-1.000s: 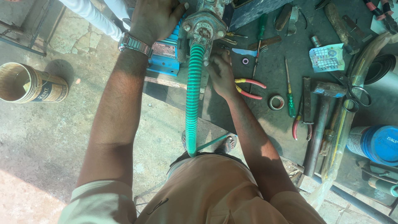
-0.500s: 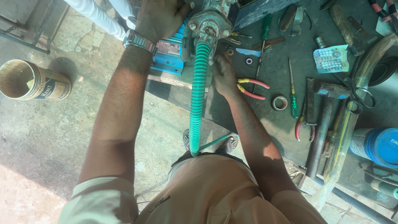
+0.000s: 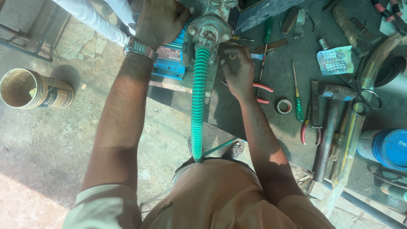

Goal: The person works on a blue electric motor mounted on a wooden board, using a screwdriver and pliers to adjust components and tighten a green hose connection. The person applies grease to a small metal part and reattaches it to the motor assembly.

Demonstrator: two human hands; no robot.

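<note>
A green ribbed hose [image 3: 198,101] runs from a grey metal pump flange [image 3: 209,29] down toward my lap. My left hand [image 3: 160,19], a watch on its wrist, rests on top of the blue pump body [image 3: 169,63] beside the flange. To the right of the flange, my right hand [image 3: 237,70] is closed around a small tool or bolt just beside the hose end. Red-handled pliers [image 3: 262,88] lie just under that hand.
A worn dark bench holds screwdrivers [image 3: 298,101], a tape roll [image 3: 283,106], a hammer [image 3: 328,123], scissors and several other tools. A blue can [image 3: 388,148] stands at the right, an open tin can [image 3: 29,89] on the concrete floor at left. White-clad legs of another person [image 3: 91,17] are top left.
My right hand has shifted up and closer to the flange. The view has drifted slightly; my left hand stays on the pump.
</note>
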